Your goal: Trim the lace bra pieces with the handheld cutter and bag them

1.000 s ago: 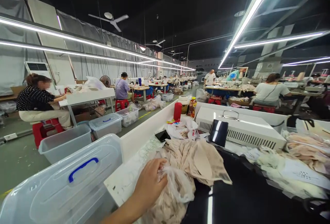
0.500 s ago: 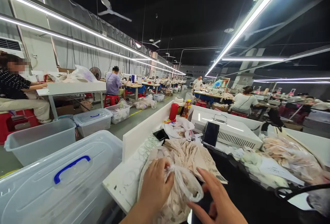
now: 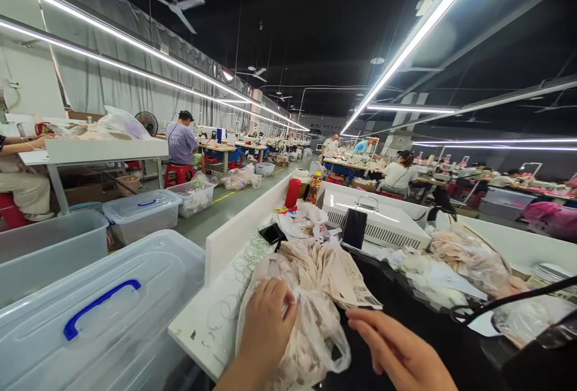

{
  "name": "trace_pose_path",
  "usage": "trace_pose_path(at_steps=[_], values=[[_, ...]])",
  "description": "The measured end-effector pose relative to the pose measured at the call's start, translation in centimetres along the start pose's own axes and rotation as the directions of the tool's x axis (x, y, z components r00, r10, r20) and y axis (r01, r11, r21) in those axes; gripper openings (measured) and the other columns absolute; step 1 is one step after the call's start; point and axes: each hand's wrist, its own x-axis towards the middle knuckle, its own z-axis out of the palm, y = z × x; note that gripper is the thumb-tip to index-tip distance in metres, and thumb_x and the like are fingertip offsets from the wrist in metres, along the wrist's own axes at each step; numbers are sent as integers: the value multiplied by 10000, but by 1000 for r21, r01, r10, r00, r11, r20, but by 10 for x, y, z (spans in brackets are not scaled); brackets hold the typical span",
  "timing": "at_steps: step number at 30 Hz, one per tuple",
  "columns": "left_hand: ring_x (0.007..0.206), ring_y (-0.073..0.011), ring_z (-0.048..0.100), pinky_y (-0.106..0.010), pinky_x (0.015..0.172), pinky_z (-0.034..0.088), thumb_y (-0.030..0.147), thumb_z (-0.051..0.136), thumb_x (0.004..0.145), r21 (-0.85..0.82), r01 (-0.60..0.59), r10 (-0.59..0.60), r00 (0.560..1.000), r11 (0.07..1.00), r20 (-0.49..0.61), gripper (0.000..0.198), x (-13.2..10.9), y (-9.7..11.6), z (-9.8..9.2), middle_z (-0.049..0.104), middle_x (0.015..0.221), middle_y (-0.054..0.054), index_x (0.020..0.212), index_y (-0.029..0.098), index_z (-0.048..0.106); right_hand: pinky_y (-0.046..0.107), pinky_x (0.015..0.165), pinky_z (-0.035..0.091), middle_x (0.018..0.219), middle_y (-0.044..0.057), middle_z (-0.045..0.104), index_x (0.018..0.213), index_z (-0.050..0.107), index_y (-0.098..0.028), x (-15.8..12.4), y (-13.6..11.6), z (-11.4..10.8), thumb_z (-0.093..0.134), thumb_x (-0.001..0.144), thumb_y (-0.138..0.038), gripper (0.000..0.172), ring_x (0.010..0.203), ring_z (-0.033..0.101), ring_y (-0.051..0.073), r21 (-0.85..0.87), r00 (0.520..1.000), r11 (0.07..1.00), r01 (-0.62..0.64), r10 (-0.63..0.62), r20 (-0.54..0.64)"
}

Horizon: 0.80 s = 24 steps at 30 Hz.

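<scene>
A clear plastic bag full of beige fabric pieces lies on the table in front of me. My left hand is on its upper left side, with fingers curled and thumb pressed in around the gathered plastic. The bag's loop handle droops to the right, loose. Just right of that loop is my right hand, fingers stretched out together, holding nothing and apart from the bag. Beyond the bag, a heap of beige fabric with a printed edge touches it. Part of the bag is hidden under my left hand and forearm.
White elastic-like rings lie along the raised white table edge. A phone leans against a white metal box. Bagged fabric sits to the right, near a black cable. A lidded plastic bin stands left.
My right hand has moved right, away from the bag's loop handle, and its fingers have come together. The loop has sagged lower. My left hand stays on the bag; the view has turned slightly right.
</scene>
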Motion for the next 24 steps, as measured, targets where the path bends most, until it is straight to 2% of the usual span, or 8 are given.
trace_pose_path(at_steps=[2, 3, 6, 9, 11, 14, 18, 24], values=[[895, -229, 609, -361, 800, 463, 4, 608, 859, 17, -13, 13, 1000, 1000, -3, 212, 0, -1, 1, 632, 876, 0, 817, 205, 555, 211, 661, 544, 964, -11, 731, 1043, 726, -310, 21, -9, 0, 538, 1012, -529, 290, 695, 659, 148, -48, 995, 998, 35, -39, -92], [892, -229, 609, -361, 796, 464, -2, 611, 851, 27, -20, 20, 1000, 999, -7, 218, -1, -2, 1, 631, 872, 0, 811, 205, 553, 232, 709, 540, 991, -9, 728, 1028, 724, -308, 33, -15, 3, 539, 1017, -504, 270, 771, 673, 164, -80, 994, 995, 65, -71, -81], [887, -222, 607, -353, 786, 473, -5, 616, 841, 40, -69, 70, 997, 997, -25, 226, -3, -8, 5, 626, 874, 3, 804, 206, 541, 301, 832, 528, 1068, 17, 725, 1115, 714, -288, 68, -34, 21, 506, 1045, -340, 225, 947, 686, 205, -141, 983, 978, 155, -138, 122], [913, -211, 603, -352, 814, 486, 29, 582, 881, 27, -138, 139, 990, 990, -17, 194, -6, -17, 10, 626, 923, -2, 838, 214, 541, 365, 850, 518, 1064, 59, 720, 1188, 716, -247, 88, -42, 41, 577, 976, -180, 262, 997, 683, 263, -152, 962, 971, 184, -146, 233], [950, -214, 601, -356, 832, 492, 49, 564, 897, 15, -151, 151, 989, 988, 0, 175, -9, -20, 11, 626, 970, -14, 862, 219, 546, 371, 790, 508, 996, 69, 707, 1154, 735, -233, 92, -41, 49, 593, 942, -133, 275, 954, 681, 285, -144, 948, 972, 187, -140, 286], [969, -219, 602, -359, 836, 493, 35, 560, 874, 11, -126, 126, 992, 992, -2, 188, -12, -20, 12, 616, 992, -25, 860, 222, 544, 354, 758, 474, 949, 54, 681, 999, 745, -242, 92, -35, 51, 572, 970, -180, 186, 936, 657, 275, -81, 935, 981, 175, -140, 325], [948, -214, 609, -350, 836, 494, 26, 565, 848, 11, -119, 119, 992, 993, -28, 203, -14, -17, 12, 611, 971, -22, 839, 227, 540, 315, 817, 457, 948, 13, 673, 911, 660, -234, 88, -24, 50, 491, 1008, -201, 198, 921, 639, 205, 68, 948, 992, 103, -118, 294], [910, -190, 617, -303, 820, 498, 51, 582, 859, 29, -143, 145, 987, 989, -67, 185, -15, -19, 10, 607, 943, -13, 829, 231, 549, 295, 705, 426, 815, 5, 625, 832, 518, -237, 87, -11, 58, 412, 1019, -304, 225, 778, 591, 197, 198, 967, 980, 1, -52, 250]])
